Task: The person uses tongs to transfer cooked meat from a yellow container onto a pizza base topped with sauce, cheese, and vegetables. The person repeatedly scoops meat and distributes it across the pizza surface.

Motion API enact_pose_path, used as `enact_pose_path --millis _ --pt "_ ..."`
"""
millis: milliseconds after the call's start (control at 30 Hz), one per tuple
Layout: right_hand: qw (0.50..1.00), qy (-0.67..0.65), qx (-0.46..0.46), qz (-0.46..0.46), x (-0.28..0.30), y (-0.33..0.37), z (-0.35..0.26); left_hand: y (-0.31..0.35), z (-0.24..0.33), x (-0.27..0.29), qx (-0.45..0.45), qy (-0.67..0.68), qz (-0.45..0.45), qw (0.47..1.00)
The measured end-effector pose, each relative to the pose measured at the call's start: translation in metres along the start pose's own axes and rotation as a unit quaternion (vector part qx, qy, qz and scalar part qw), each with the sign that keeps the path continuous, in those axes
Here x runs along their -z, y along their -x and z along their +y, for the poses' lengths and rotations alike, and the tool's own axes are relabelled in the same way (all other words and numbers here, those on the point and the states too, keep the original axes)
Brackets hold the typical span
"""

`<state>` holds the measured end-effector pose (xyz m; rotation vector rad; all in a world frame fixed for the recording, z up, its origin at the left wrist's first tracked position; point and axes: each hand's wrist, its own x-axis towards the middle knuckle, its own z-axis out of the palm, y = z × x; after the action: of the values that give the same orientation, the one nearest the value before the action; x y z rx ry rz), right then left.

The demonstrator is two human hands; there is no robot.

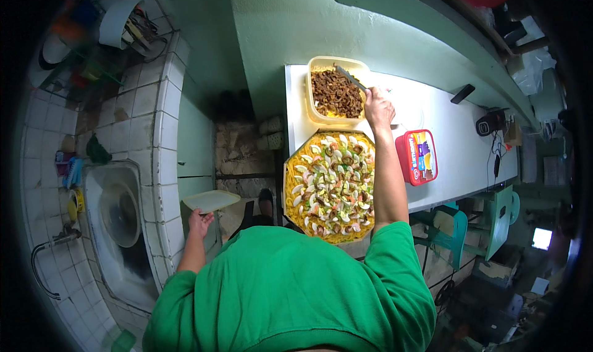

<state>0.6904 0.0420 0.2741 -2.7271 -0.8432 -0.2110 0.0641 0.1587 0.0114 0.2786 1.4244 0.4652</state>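
Note:
My right hand [378, 108] is closed around the dark handle of a utensil [349, 77], whose far end reaches over a pale yellow plastic container [309, 88]. Brown chopped bits [336, 92], apparently cooked meat, fill most of it; the kind of utensil cannot be made out. Down at my left side, my left hand [199, 222] pinches the edge of a translucent whitish lid [211, 200], held away from the table. Between my body and the container lies an octagonal tray [285, 188] of yellow noodles [302, 213], topped with egg slices, brown bits and green pieces.
A red tub [417, 157] stands right of my right forearm on the white table [457, 129]. Farther right lie a black phone-like object [462, 93] and a black device [490, 123] with cables. Teal chairs [448, 228] adjoin the table. At left is a tiled counter with a sink [92, 210].

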Motion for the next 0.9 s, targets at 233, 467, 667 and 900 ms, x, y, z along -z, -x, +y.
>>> enact_pose_path --millis 233,467,667,900 --pt "0.999 0.02 0.039 0.028 0.007 0.05 0.048 -0.003 -0.003 -0.014 -0.005 -0.042 -0.022 0.999" --pt "0.995 0.077 0.057 0.038 0.028 0.073 0.066 0.014 -0.011 -0.032 -0.018 -0.055 -0.041 0.997" --pt "0.994 0.061 0.077 -0.052 0.027 0.063 0.036 0.023 -0.023 -0.026 -0.027 -0.048 -0.036 0.998" --pt "0.988 0.069 0.063 -0.126 0.004 0.051 0.004 0.029 -0.029 -0.013 -0.024 -0.017 -0.018 0.999"
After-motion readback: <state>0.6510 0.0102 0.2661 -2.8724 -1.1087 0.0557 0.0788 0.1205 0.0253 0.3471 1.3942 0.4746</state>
